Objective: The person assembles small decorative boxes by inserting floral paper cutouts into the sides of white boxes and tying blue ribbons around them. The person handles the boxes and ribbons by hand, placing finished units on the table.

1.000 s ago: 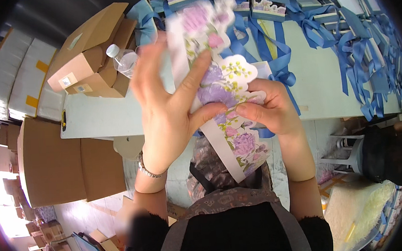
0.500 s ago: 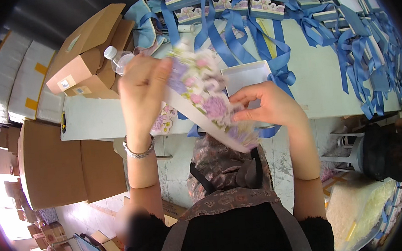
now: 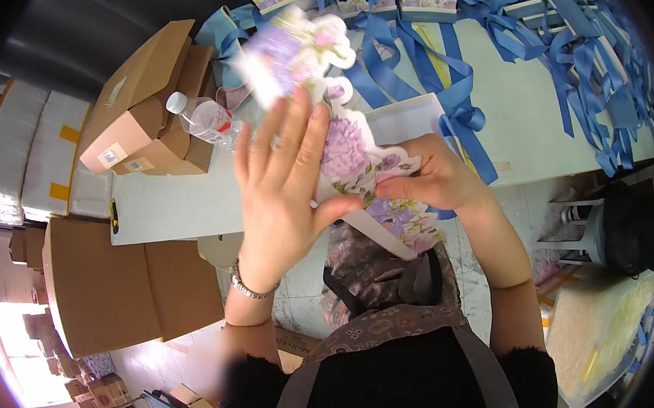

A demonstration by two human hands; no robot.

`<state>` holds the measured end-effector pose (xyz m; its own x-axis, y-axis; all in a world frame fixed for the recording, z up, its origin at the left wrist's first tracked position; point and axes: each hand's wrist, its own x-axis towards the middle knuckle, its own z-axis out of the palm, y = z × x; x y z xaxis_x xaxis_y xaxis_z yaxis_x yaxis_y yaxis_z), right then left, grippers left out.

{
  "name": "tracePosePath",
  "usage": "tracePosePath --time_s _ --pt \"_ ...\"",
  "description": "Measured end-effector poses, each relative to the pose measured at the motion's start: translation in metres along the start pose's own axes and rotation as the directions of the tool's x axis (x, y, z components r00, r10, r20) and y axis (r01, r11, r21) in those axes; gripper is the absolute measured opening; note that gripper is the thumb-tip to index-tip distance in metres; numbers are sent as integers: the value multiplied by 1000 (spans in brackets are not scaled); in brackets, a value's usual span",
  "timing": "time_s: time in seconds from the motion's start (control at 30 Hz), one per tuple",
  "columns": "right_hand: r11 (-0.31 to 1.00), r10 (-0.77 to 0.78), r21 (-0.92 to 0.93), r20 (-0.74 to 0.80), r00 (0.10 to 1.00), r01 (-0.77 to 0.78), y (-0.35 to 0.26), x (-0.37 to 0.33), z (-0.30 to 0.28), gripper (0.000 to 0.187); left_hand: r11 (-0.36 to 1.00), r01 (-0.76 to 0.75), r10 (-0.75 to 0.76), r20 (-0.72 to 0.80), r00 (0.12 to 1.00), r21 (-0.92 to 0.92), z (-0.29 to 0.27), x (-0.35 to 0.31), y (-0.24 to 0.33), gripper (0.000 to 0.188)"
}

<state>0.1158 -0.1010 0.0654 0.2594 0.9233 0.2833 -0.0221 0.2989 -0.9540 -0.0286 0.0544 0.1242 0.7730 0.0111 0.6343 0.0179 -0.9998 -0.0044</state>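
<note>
A long paper strip with cut-out edges and printed purple and pink flowers (image 3: 342,151) is held slantwise above the table's front edge. My right hand (image 3: 450,174) pinches it between thumb and fingers near its lower part. Against its left side lies my left hand (image 3: 279,173), fingers stretched out and thumb apart, a bracelet at the wrist. The strip's upper end is blurred and looks bent. Behind the strip is a white open box (image 3: 408,119), partly hidden, with blue ribbon (image 3: 463,115) at its right side.
On the pale table (image 3: 515,126) stand a clear plastic bottle (image 3: 203,118) and an open cardboard box (image 3: 142,111) at left. Finished-looking floral boxes (image 3: 426,0) line the back. Blue ribboned boxes (image 3: 590,57) pile up at right. A stool (image 3: 583,231) stands below.
My left hand has let go of the strip's upper end and moved down, its fingers now spread flat against it. The strip's upper part has bent. My right hand keeps its pinch.
</note>
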Motion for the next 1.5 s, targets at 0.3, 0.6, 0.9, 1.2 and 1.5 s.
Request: tracePosePath --time_s 0.3,0.6,0.9,1.2,1.5 --pt "959 148 -210 -202 968 -190 18 17 2 37 983 181 -165 -281 945 31 28 -5 -42 24" --pt "961 233 175 -107 966 -213 20 3 -9 33 971 126 -53 -333 941 203 33 17 -20 48" --pt "970 108 227 -91 990 -85 20 12 -1 24 938 40 -45 -5 999 -344 39 -11 -6 19" --pt "946 307 178 -238 922 -269 26 3 -2 20 989 137 -145 -324 935 -48 46 12 -26 29" --pt "893 296 426 -309 904 -146 6 4 8 22 985 -161 155 101 983 53 25 -14 10 46"
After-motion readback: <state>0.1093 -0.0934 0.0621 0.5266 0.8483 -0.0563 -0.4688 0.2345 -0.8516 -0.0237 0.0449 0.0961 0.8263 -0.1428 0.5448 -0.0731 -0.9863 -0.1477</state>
